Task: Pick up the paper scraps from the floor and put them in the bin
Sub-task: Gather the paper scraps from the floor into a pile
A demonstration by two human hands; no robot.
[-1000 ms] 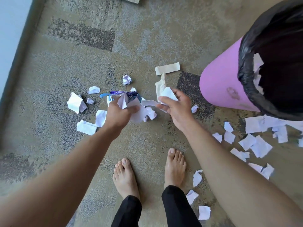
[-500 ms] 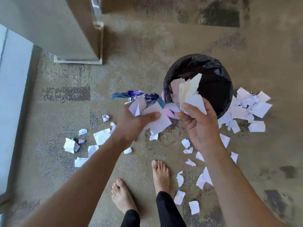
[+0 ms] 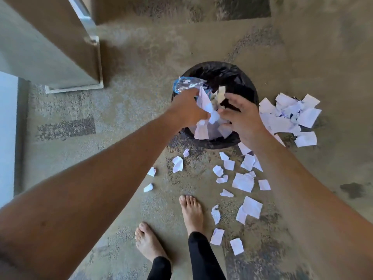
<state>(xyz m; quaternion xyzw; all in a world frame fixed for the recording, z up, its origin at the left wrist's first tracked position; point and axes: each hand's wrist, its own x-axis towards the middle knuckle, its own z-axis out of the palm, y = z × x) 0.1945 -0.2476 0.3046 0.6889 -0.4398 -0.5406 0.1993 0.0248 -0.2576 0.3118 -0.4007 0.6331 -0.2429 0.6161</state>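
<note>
both hands are over the mouth of the bin (image 3: 247,138), which is lined with a black bag and stands on a tan carpet (image 3: 141,138) marked with darker speckled patches. the left hand (image 3: 186,109) has its fingers curled around a bunch of white paper scraps (image 3: 205,110) and a crinkled blue wrapper (image 3: 186,84) that sticks out past the knuckles over the bin's far left rim. the right hand (image 3: 241,116) is just beside it, fingers spread and loosely bent, its fingertips close to the same bunch of paper; whether it grips any of it cannot be told. some white pieces show below the hands inside the bin.

many more scraps lie on the carpet: a dense pile (image 3: 290,116) just right of the bin, touching its side, and a loose scatter (image 3: 242,181) between the bin and the person's bare feet (image 3: 190,212), with a few small bits farther left. black trouser legs (image 3: 203,257) show at the bottom edge.

at upper left a door (image 3: 50,43) with a metal-edged bottom corner stands above the carpet, and along the left edge runs a pale strip (image 3: 7,128) beside a grey border.
</note>
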